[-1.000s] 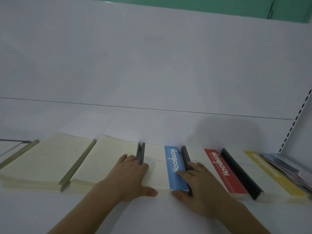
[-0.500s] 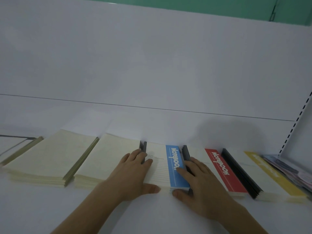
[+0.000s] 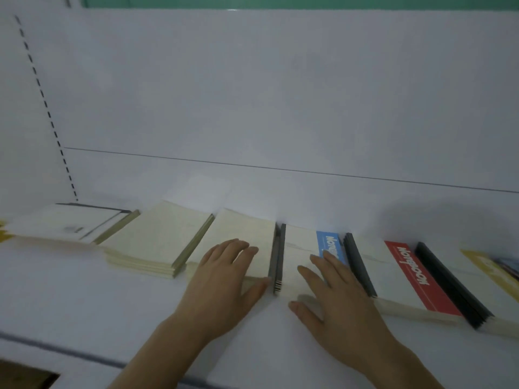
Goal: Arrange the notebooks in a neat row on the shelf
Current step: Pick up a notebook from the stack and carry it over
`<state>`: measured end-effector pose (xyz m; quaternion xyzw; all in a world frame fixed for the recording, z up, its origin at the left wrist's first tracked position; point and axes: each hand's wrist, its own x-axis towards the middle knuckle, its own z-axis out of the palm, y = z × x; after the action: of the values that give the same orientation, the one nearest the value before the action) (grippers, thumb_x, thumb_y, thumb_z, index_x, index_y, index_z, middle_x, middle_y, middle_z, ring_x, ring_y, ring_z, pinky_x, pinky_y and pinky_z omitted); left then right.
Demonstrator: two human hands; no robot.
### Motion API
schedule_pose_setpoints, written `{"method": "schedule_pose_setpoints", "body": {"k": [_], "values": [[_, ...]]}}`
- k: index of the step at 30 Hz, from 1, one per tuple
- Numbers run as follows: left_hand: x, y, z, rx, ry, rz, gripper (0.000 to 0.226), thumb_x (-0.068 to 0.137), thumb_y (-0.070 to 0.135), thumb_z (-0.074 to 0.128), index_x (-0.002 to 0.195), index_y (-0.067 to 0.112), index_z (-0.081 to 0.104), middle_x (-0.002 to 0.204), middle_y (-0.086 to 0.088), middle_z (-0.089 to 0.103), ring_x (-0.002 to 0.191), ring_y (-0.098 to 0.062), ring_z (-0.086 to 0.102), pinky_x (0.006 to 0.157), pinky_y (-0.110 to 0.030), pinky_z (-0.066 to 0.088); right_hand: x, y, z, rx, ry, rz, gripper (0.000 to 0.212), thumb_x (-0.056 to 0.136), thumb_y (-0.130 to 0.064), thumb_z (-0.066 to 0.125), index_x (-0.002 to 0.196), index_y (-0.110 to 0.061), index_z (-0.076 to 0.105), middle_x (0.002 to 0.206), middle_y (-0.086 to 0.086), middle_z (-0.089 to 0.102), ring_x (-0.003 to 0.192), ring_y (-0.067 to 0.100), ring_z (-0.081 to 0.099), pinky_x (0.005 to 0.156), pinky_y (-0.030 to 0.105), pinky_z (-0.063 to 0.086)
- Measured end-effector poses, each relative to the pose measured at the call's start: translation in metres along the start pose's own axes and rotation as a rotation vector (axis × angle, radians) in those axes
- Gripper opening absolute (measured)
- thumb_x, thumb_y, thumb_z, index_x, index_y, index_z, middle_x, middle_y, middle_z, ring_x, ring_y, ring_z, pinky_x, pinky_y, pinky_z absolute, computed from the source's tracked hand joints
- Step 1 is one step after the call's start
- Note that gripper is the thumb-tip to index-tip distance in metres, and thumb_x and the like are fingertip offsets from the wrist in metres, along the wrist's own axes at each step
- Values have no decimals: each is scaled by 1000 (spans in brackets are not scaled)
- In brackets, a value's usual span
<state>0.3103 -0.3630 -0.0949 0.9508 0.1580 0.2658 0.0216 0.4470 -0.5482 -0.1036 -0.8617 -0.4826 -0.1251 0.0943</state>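
A person's two hands press flat on notebooks laid side by side along a white shelf (image 3: 84, 290). The left hand (image 3: 222, 279) rests palm-down on the cream stack (image 3: 241, 240), fingers (image 3: 238, 248) spread and gripping nothing, thumb at the stack's near right corner beside a dark spine (image 3: 276, 262). The right hand (image 3: 334, 301) lies open on the blue notebook (image 3: 327, 242), fingers fanned toward the back wall, thumb at its near edge, holding nothing.

Every notebook runs with its long axis front to back, so the row reads left to right: a pale stack (image 3: 67, 223) at far left, another cream stack (image 3: 160, 240), the two under the hands, then the red notebook (image 3: 407, 276) and a yellow one (image 3: 488, 270) at the blurred right edge, where further items cannot be made out.

The gap at the dark spine lies between the hands; the left hand is nearer it. Closing the row likely means sliding sideways, across the long axes, with near edges kept level.
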Motion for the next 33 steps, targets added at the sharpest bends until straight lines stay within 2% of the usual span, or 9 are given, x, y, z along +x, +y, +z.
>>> {"method": "schedule_pose_setpoints", "body": {"k": [2,5,11,14,17,21,26,29,33], "values": [[-13,-13,-12,-6,-3,-9,69,89,67,35,140,23,50,142,5,51,134,-17,45,111,-31,30,0,-20,-1,-5,21,-11,67,90,-69,28,136,-27,52,146,0,46,141,23,32,108,44,35],[-31,-37,-31,-5,28,-18,70,89,67,34,140,22,49,142,5,51,134,-17,44,113,-34,34,1,-58,-7,-47,35,-14,66,91,-68,29,135,-26,53,143,1,49,137,23,39,106,40,35],[-82,-110,-78,42,10,-85,67,91,65,34,139,21,50,139,2,54,132,-20,47,110,-38,38,8,-157,-10,29,82,-40,74,88,-71,20,148,-28,32,157,-5,24,147,16,9,118,35,15],[-112,-156,-101,79,-6,-130,68,91,64,32,138,19,52,137,0,56,130,-23,51,106,-39,42,13,-218,-7,39,100,-33,75,89,-71,20,144,-24,40,152,0,35,145,20,18,116,39,24],[-137,-196,-121,84,-24,-185,69,92,63,29,138,18,53,137,-3,57,129,-25,51,105,-42,44,22,-271,1,63,55,-48,85,83,-75,6,150,-26,25,159,-2,19,147,19,4,120,37,13],[-160,-242,-141,99,-52,-243,70,96,64,24,149,20,38,152,-3,42,143,-24,34,116,-41,31,44,-329,8,47,36,-72,91,78,-75,-2,152,-26,17,161,-3,9,148,17,-4,119,32,1],[-167,-298,-148,116,-72,-308,69,98,63,24,155,26,16,163,4,18,150,-18,11,123,-38,15,81,-380,24,49,35,-119,76,90,-71,14,152,-28,14,161,-4,7,147,15,-7,114,28,-7],[-158,-330,-144,125,-110,-323,70,96,65,19,155,27,18,162,4,21,150,-18,13,122,-38,16,109,-400,34,60,15,-129,78,86,-69,8,153,-28,9,161,-4,2,147,15,-10,115,29,-7],[-137,-368,-138,174,-105,-312,74,91,65,18,146,22,40,149,0,45,141,-23,37,115,-39,31,154,-412,49,45,44,-145,80,87,-68,3,153,-24,9,161,0,7,148,19,-5,116,31,-3]]}}
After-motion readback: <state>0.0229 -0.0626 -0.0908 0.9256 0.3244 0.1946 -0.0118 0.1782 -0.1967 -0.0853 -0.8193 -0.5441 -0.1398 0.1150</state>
